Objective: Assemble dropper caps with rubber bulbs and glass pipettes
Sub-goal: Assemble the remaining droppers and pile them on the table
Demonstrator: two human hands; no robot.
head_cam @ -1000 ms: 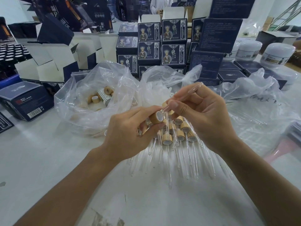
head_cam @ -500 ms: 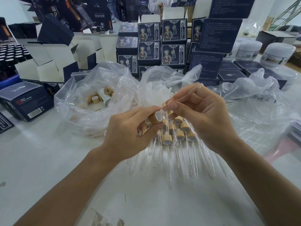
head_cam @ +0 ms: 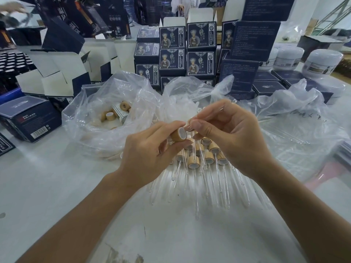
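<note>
Head view: left hand [head_cam: 150, 154] pinches a round tan wooden cap [head_cam: 178, 135]; right hand [head_cam: 233, 135] pinches a thin clear glass pipette [head_cam: 210, 112] right at its white opening.

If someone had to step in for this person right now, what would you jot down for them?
Left hand: grips one wooden cap, white-lined opening turned toward the right hand.
Right hand: pinches a glass pipette, one end right at the cap's opening; whether it is seated yet cannot be seen.
Done: a pile of finished droppers lies on the table under the hands, glass stems pointing toward the person.
Left: loose caps wait in the plastic bag on the left; more pipettes lie on clear plastic at right. Finish this one, add it to the pile, then take the next.
</note>
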